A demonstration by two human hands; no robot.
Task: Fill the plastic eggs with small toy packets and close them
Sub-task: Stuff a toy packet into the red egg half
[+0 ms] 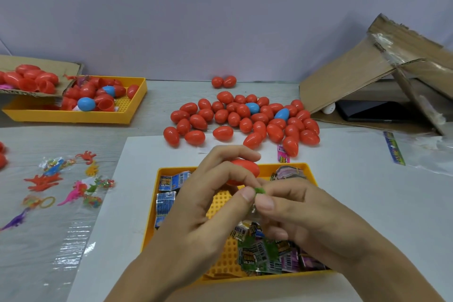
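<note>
My left hand [215,193] grips a red plastic egg [245,171] above the near yellow tray [289,169]; whether the egg is open cannot be told. Its thumb also meets my right hand [294,208] on a small green toy packet [259,191], pinched between both thumbs and fingers just under the egg. Blue, green and purple toy packets [267,255] lie in the tray beneath my hands. A heap of closed red eggs [245,117] with two blue ones lies beyond the tray.
A second yellow tray [73,115] with egg halves stands at the far left, partly under cardboard. Loose plastic toys in clear wrap [63,186] lie on the left. A torn cardboard box [382,76] rises at the far right. A pink packet [283,157] lies near the eggs.
</note>
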